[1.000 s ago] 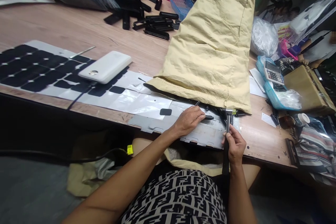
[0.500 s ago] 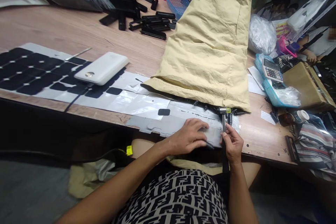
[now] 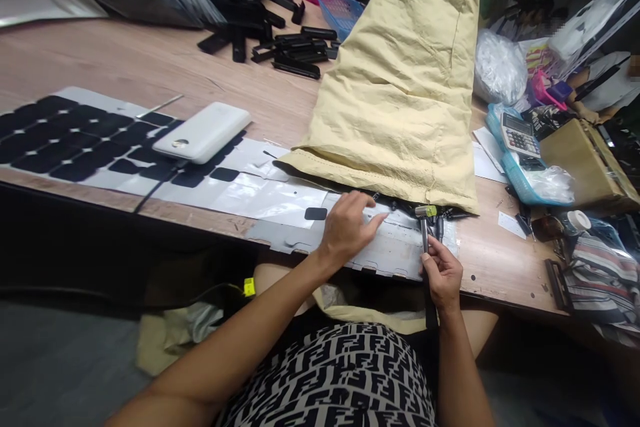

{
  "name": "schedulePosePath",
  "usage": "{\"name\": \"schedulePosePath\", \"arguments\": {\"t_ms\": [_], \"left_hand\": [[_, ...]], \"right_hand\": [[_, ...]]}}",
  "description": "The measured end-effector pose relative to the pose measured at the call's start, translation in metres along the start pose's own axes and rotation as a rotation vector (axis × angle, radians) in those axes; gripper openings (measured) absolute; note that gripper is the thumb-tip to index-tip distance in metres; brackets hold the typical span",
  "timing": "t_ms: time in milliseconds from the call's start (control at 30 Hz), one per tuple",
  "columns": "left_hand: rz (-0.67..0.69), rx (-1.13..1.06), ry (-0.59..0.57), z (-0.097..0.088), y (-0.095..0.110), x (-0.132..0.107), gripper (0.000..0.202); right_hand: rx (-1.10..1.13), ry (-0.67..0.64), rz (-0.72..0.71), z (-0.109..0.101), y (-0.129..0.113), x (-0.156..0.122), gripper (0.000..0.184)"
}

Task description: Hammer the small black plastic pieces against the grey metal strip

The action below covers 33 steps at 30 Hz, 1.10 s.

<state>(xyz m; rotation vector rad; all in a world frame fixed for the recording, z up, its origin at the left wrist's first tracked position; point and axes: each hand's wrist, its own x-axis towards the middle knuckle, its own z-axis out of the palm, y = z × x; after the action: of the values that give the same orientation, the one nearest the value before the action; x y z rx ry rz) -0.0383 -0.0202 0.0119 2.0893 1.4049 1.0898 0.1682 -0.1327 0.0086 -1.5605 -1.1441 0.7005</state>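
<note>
Hammer [image 3: 425, 233] pointing up-frame, right of centre, its head sitting by the hem of the tan cloth [image 3: 395, 100] | right hand [image 3: 444, 277] holding its shaft between thumb and fingers | left hand [image 3: 346, 228] hovering over the grey board [image 3: 400, 255] near centre, thumb spreading wide from fingers | white device [image 3: 205, 132] resting on the dark-celled sheet [image 3: 75, 121], left

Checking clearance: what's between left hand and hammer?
Head view: pale panel with dark flecks between left hand and hammer; small black parts lie by the hem of the tan cloth.
</note>
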Motion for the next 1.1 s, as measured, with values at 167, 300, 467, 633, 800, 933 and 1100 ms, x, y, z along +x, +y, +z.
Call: {"name": "schedulePosePath", "arguments": {"t_ms": [167,300,467,633,800,933,1100], "left_hand": [[-0.041,0.125,0.041,0.014,-0.010,0.038,0.026],[-0.065,0.067,-0.001,0.011,-0.015,0.035,0.024],[0.043,-0.038,-0.107,-0.003,-0.019,0.005,0.010],[0.196,-0.095,-0.246,0.004,-0.015,-0.012,0.008],[0.164,-0.069,-0.277,0.016,-0.013,-0.006,0.016],[0.139,-0.061,-0.293,0.019,-0.016,-0.002,0.017],[0.125,-0.114,-0.318,0.020,-0.020,0.003,0.017]], "right_hand": [[-0.015,0.000,-0.017,0.000,0.002,0.000,0.039],[-0.007,-0.002,-0.025,0.000,0.002,-0.001,0.038],[0.003,-0.022,-0.019,0.000,0.002,-0.001,0.039],[-0.042,-0.032,-0.037,0.000,0.002,-0.001,0.039],[-0.107,-0.055,-0.097,-0.002,0.004,-0.003,0.039],[-0.152,-0.052,-0.135,-0.003,0.004,-0.003,0.039],[-0.234,-0.074,-0.245,-0.002,-0.007,-0.005,0.038]]}}
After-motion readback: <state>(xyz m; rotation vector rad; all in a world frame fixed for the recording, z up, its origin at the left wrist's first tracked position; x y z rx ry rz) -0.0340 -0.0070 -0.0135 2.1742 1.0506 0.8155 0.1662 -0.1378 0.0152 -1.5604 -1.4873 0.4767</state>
